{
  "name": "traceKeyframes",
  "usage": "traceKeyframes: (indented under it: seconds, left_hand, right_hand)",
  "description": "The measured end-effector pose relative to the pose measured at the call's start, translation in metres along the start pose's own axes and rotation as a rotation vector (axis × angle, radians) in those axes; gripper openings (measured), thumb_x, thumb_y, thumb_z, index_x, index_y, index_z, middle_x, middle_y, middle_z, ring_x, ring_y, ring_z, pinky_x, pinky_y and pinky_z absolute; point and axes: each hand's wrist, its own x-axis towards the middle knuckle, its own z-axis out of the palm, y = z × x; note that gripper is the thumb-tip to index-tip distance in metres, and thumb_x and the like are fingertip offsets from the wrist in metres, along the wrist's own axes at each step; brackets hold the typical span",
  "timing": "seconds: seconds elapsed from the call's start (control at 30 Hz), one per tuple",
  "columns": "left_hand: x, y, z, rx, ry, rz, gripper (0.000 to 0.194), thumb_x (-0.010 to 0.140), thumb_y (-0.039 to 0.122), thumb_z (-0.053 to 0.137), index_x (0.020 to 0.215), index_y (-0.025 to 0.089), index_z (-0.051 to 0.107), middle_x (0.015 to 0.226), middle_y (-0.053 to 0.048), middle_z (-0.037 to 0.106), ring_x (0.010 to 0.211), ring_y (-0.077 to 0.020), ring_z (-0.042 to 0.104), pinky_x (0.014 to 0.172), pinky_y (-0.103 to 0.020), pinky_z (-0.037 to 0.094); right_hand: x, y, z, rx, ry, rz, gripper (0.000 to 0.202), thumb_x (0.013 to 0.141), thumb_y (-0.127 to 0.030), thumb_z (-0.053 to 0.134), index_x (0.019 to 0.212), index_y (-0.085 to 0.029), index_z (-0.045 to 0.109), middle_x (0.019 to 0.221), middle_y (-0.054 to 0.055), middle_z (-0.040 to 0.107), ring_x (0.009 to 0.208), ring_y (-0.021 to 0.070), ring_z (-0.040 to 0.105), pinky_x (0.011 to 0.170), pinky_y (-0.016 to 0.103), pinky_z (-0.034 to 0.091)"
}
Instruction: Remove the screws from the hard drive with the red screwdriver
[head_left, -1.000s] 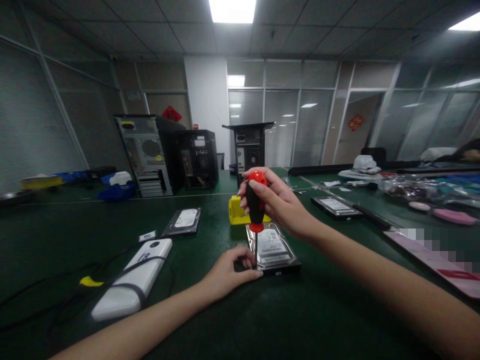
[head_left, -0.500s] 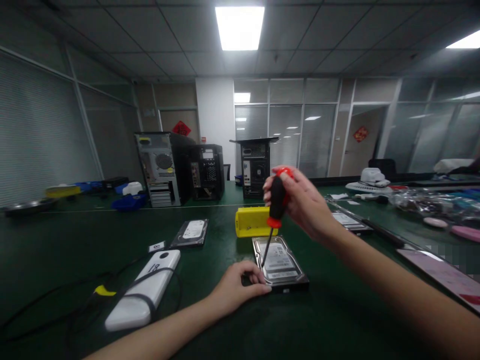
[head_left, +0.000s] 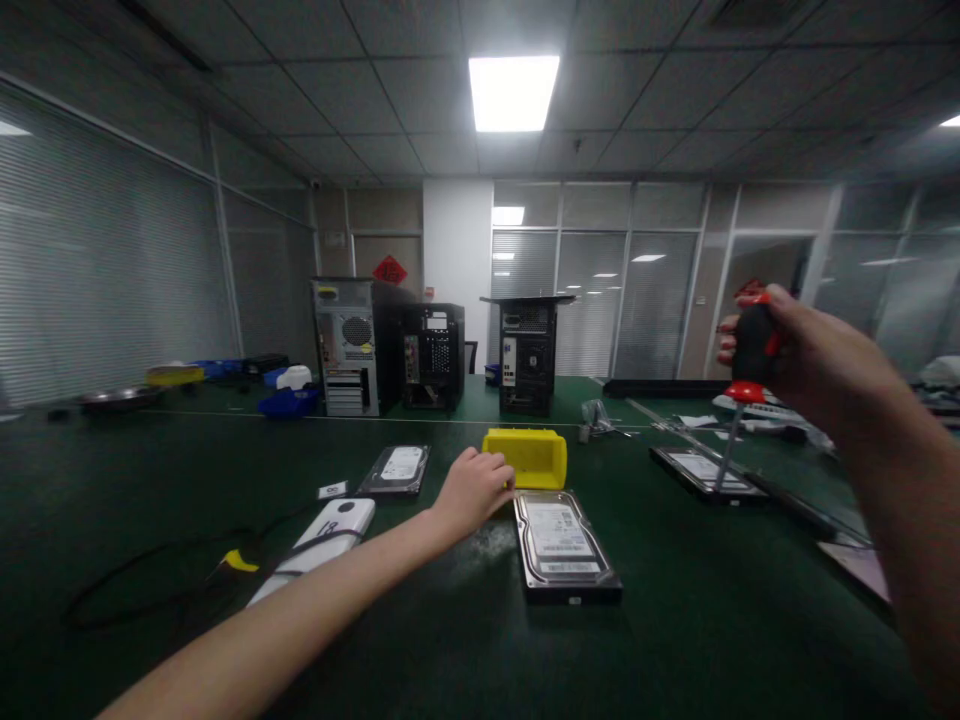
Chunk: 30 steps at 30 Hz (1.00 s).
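Note:
My right hand (head_left: pixel 817 345) is wrapped round the black and red handle of a screwdriver (head_left: pixel 753 340). Its shaft points down in front of a hard drive (head_left: pixel 697 465) on the right; contact with it cannot be told. My left hand (head_left: pixel 476 490) has its fingers pinched together at the lower left of a small yellow bin (head_left: pixel 527 462); whatever they hold, if anything, is hidden. Just right of these fingers another hard drive (head_left: pixel 559 545) lies label up on the green table, neither hand on its middle. A third drive (head_left: pixel 395 470) lies further left.
A white power strip (head_left: pixel 322 540) with a dark cable lies at left, partly behind my left forearm. Computer cases (head_left: pixel 352 345) stand at the back, one with a tilted top panel (head_left: pixel 527 345). A small clear bag (head_left: pixel 596 415) and a long dark bar (head_left: pixel 667 387) lie at back right.
My right hand has lifted the screwdriver off the middle drive and swung it far right. My left hand has moved from that drive's near-left edge up to the yellow bin. The view has shifted.

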Motion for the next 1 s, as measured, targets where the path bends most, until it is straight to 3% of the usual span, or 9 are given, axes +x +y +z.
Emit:
traceKeyframes:
  seconds: [0.07,0.17,0.3,0.5,0.73,1.0]
  left_hand:
    - [0.026,-0.001,0.012,0.045,-0.027,-0.018,0.009,0.087,0.019,0.054,0.091,0.015,0.061,0.096,-0.008,0.061,0.090,-0.0209,0.058,0.077,-0.033,0.042]
    - [0.059,0.002,0.039,0.080,-0.066,-0.073,0.014,0.089,0.021,0.051,0.097,0.013,0.060,0.098,-0.008,0.061,0.085,-0.0198,0.060,0.074,-0.035,0.047]
    - [0.079,0.001,0.065,0.095,-0.107,-0.145,0.025,0.090,0.030,0.051,0.109,0.014,0.055,0.107,-0.008,0.059,0.091,-0.0188,0.059,0.078,-0.038,0.050]
    - [0.089,-0.015,0.073,0.127,-0.150,-0.152,0.027,0.090,0.029,0.052,0.113,0.014,0.053,0.112,-0.008,0.056,0.095,-0.0202,0.058,0.081,-0.040,0.050]
    - [0.099,-0.017,0.080,0.131,-0.180,-0.080,0.027,0.090,0.029,0.052,0.113,0.015,0.053,0.113,-0.009,0.056,0.095,-0.0201,0.058,0.080,-0.040,0.050]
    - [0.074,-0.019,0.076,0.118,-0.068,-0.024,0.027,0.090,0.029,0.051,0.112,0.014,0.053,0.109,-0.008,0.058,0.091,-0.0192,0.059,0.078,-0.038,0.051]
  right_hand:
    - [0.001,-0.002,-0.005,-0.069,0.057,0.013,0.018,0.081,-0.038,0.056,0.081,-0.022,0.065,0.070,0.001,0.061,0.053,0.0111,0.059,0.050,0.025,0.050]
    - [0.001,-0.004,-0.012,-0.110,0.076,-0.002,0.017,0.080,-0.038,0.057,0.080,-0.022,0.061,0.072,0.002,0.059,0.054,0.0118,0.056,0.046,0.024,0.050]
    - [-0.001,-0.006,-0.018,-0.127,0.012,-0.015,0.021,0.076,-0.041,0.060,0.085,-0.023,0.061,0.079,0.004,0.059,0.061,0.0127,0.055,0.049,0.025,0.050]
    - [-0.009,-0.010,-0.013,-0.121,-0.055,-0.053,0.022,0.073,-0.042,0.064,0.085,-0.023,0.061,0.078,0.003,0.057,0.061,0.0115,0.054,0.052,0.024,0.048]
    - [-0.017,-0.013,-0.007,-0.161,-0.140,-0.105,0.026,0.073,-0.043,0.064,0.090,-0.023,0.061,0.080,0.003,0.058,0.058,0.0108,0.054,0.049,0.023,0.046]
    - [-0.022,-0.020,-0.008,-0.207,-0.151,-0.138,0.022,0.073,-0.042,0.064,0.087,-0.025,0.063,0.078,0.003,0.058,0.056,0.0111,0.054,0.047,0.024,0.044]
